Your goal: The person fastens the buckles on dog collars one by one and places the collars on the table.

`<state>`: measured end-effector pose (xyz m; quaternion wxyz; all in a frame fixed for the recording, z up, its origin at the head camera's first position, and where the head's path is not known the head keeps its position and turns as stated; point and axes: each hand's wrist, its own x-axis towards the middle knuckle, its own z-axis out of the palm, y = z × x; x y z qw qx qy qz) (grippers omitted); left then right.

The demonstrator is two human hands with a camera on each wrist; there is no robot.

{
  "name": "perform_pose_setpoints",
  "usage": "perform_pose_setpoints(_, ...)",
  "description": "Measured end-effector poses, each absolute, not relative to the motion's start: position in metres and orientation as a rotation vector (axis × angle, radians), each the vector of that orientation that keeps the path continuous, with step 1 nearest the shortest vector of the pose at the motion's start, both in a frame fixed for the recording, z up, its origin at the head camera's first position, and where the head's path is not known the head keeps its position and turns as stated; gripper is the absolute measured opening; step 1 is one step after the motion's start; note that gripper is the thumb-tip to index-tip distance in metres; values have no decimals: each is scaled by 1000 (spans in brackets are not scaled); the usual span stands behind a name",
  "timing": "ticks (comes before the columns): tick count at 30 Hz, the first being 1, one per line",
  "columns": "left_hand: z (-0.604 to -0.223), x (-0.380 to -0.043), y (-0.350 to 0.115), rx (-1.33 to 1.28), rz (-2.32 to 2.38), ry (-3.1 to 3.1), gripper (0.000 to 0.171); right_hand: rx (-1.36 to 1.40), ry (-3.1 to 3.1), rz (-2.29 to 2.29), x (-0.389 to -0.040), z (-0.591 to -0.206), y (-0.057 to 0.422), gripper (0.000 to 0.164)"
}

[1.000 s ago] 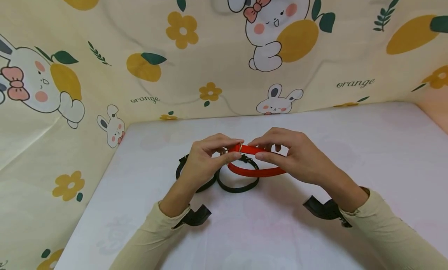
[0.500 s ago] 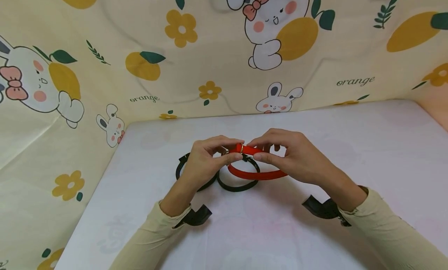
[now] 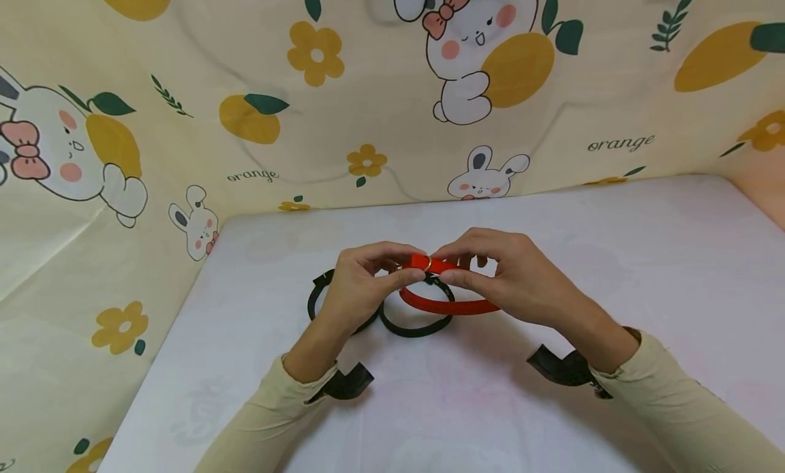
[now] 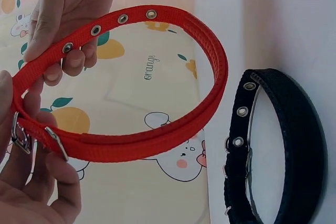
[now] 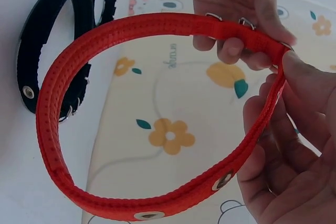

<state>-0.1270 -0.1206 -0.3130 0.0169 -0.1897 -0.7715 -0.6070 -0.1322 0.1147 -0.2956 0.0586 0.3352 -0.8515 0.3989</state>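
A red collar (image 3: 450, 308) forms a loop above the table, with metal eyelets and a metal buckle (image 4: 21, 135) showing in the left wrist view. My left hand (image 3: 358, 277) pinches it at the buckle end between thumb and fingers. Close by, my right hand (image 3: 512, 268) pinches the strap just right of a thin metal ring (image 3: 428, 263). Fingertips of both hands nearly meet there. Behind and below, two black collars lie looped on the table: one (image 3: 417, 332) partly overlapped by the red loop, the other (image 3: 313, 299) partly hidden by my left hand.
The white table (image 3: 466, 412) extends around both forearms. A cream cloth (image 3: 380, 98) printed with rabbits and oranges rises at the back and left. Black straps (image 3: 349, 383) sit at both wrists.
The metal ring on the red collar has shifted slightly right, showing more red strap to its left. My right hand has edged slightly left; the black collars have stayed put.
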Motion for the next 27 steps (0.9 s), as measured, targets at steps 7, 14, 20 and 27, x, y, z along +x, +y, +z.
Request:
perform_pose_setpoints(7, -313, -126, -119, -593, -1868, -2401, 24, 1008, -2580, 1202, -131, -296, 114, 24)
perform_pose_setpoints(14, -312, -127, -123, -544, -1897, -2362, 24, 972, -2636, 1201, -131, -297, 113, 28)
perform_pose_setpoints(20, -308, -129, -136, -383, -2004, -2257, 26, 851, -2703, 1193, -135, -296, 116, 26)
perform_pose_setpoints(27, -305, -135, -139, -345, -2011, -2236, 28, 776, -2653, 1200, -142, -294, 126, 22)
